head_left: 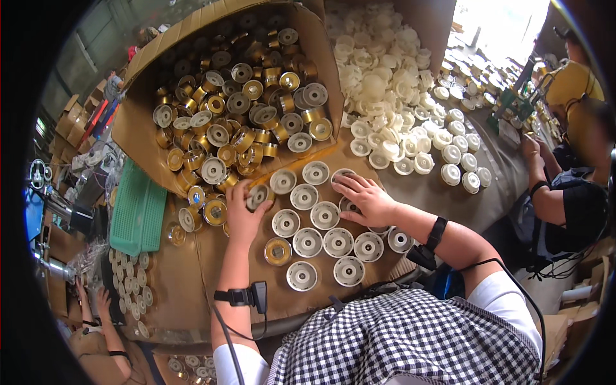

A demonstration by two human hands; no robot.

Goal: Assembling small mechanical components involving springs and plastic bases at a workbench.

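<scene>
My left hand [242, 212] is closed around a round, white-faced, wheel-like part [258, 196], slightly blurred, at the front edge of a large cardboard box [144, 151]. To the right, my right hand [367, 200] has its fingers stretched apart. Its fingertips lie on another white wheel-like part [343, 173], and one more under the palm is half hidden. Several such parts lie face up in loose rows on the brown cardboard surface [240, 289] before me, among them a white wheel-like part [307, 242]. One gold-rimmed part [278, 251] lies at the left of these rows.
The tilted box holds a heap of gold and grey round parts [239, 102]. Behind to the right is a pile of translucent white plastic caps [378, 83]. A green plastic basket [136, 208] stands at left. Other people work on both sides, including a person [555, 186] at right.
</scene>
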